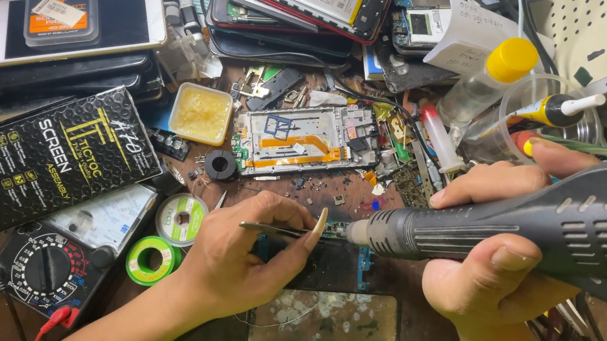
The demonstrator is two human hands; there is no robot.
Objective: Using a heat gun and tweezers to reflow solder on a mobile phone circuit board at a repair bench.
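Left hand (244, 253) pinches tweezers (275, 230), tips on the small board (335, 230) just right of its fingers; right hand (497, 253) grips the hot-air gun (548, 229), nozzle touching that board; heating's on, I'd say; next needs a steady lift.

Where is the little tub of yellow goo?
In the head view, the yellow tub sits left of centre on the bench, between the black box and the open phone frame, above the left hand.
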